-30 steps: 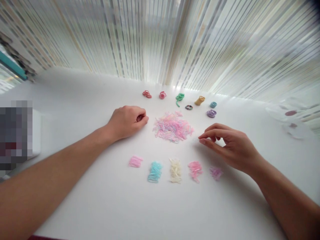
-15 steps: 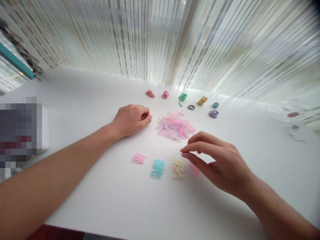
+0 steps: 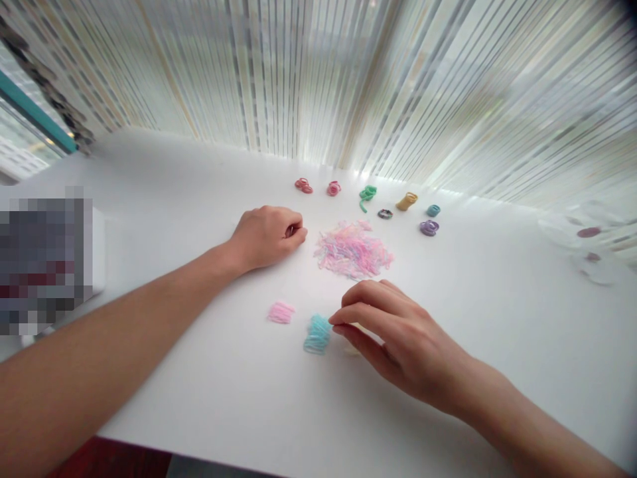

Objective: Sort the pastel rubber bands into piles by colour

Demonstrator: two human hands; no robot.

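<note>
My left hand (image 3: 269,236) rests curled on the white table, left of a loose pile of pink, lilac and pale blue strands (image 3: 354,251). Its fingers are closed, and what they hold, if anything, is too small to name. My right hand (image 3: 393,332) has thumb and index finger pinched together at the right edge of a light blue bundle (image 3: 317,334); anything between the tips cannot be made out. Left of that bundle is a small pink bundle (image 3: 281,313). A cream bundle (image 3: 352,350) is mostly hidden under my right hand.
Along the back lie coiled pieces: red (image 3: 303,186), pink (image 3: 333,188), green (image 3: 367,194), yellow (image 3: 407,201), blue (image 3: 433,210) and purple (image 3: 428,228), plus a dark ring (image 3: 385,214). A blurred-out object (image 3: 44,259) stands at left; a striped curtain (image 3: 328,79) hangs behind.
My right hand has moved left, from above the cream bundle to the light blue one, and now covers most of the cream bundle. The view has shifted slightly.
</note>
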